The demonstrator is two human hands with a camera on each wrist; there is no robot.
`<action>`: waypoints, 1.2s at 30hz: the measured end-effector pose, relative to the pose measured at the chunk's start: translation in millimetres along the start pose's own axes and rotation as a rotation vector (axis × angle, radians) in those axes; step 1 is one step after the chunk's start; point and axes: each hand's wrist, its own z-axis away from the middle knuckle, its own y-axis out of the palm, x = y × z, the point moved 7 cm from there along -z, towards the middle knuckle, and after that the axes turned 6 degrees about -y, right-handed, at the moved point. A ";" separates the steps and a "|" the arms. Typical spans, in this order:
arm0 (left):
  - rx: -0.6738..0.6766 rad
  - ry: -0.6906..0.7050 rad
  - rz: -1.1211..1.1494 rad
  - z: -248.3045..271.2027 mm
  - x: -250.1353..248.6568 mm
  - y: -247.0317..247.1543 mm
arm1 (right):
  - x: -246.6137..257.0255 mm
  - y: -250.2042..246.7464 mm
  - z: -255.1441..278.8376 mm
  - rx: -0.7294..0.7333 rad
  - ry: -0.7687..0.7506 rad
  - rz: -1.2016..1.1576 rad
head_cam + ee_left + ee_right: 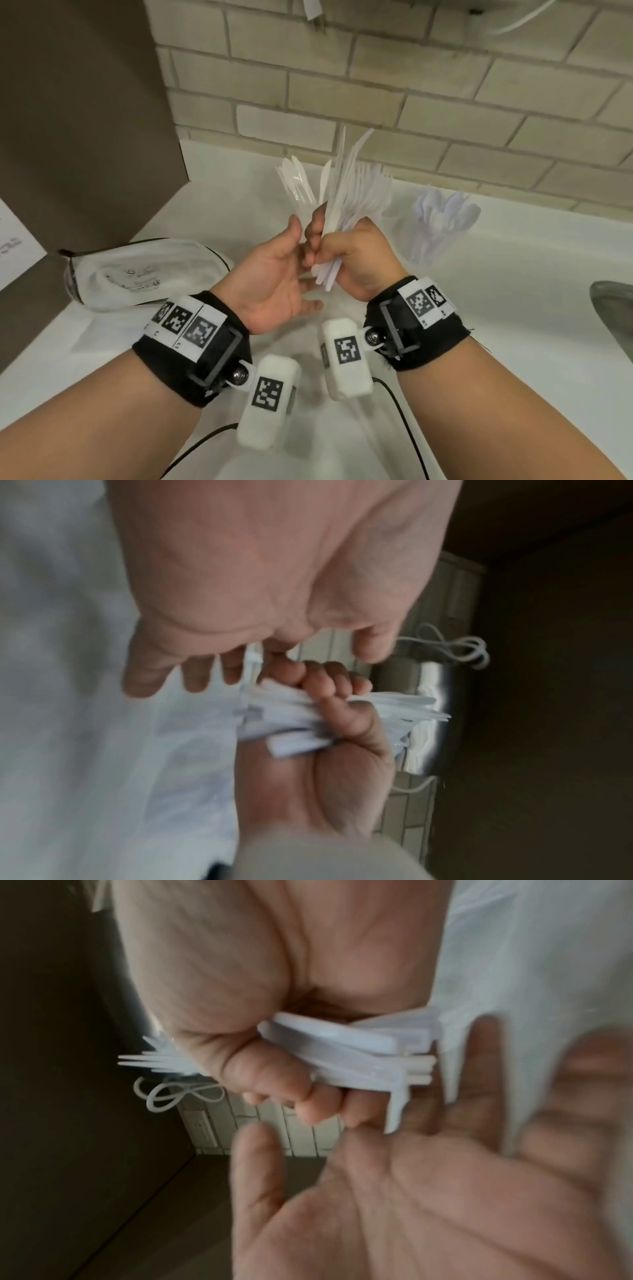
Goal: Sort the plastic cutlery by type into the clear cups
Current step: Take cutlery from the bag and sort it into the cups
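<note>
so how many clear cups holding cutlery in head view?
2: one cup left of the bundle gripped in the right hand, one cup to its right. Another may hide behind the hands.

No legible words, brands or numbers. Black-and-white square fiducial markers on white wrist-camera housings (269,390) and black fabric wristbands (416,320); faint, unreadable print on clear plastic bag (137,274) and white paper sheet (13,246) at left.
</note>
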 end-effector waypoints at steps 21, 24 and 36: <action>-0.442 0.416 -0.077 13.9 -40.5 -25.1 | 4.7 -24.3 2.9 -0.157 0.053 0.750; -0.531 0.369 -0.174 8.8 -34.8 -29.9 | 26.7 -19.6 1.0 -0.316 -0.163 0.715; -0.557 0.332 -0.516 2.1 -28.6 -26.2 | 6.0 -6.0 -7.1 -0.185 -0.123 0.716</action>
